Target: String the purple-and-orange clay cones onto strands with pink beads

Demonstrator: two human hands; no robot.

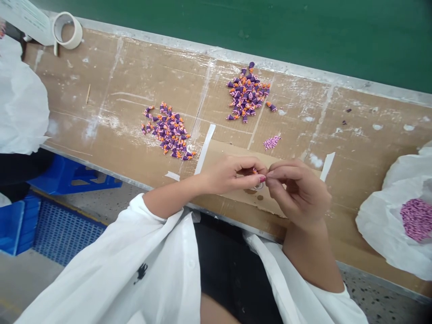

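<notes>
My left hand (232, 174) is closed in a pinch on a small purple-and-orange figure (254, 171), mostly covered by the fingers. Fingertip to fingertip with it, my right hand (299, 189) is pinched too; whatever it holds is too small and hidden to make out. Both hands are above a cardboard sheet (222, 153) taped down with white strips. Just beyond them lies a little heap of pink-purple bits (272, 142). Farther off are a pile of purple cone-shaped figures with orange parts (248, 94) and a similar pile (168, 130) to the left.
White paper or cloth (374, 220) at the right holds many pink-purple pieces (418, 219). A tape roll (67, 30) stands far left, near a thin stick (88, 93). Blue crates (67, 180) are below the table's left edge. A green surface (236, 22) runs behind.
</notes>
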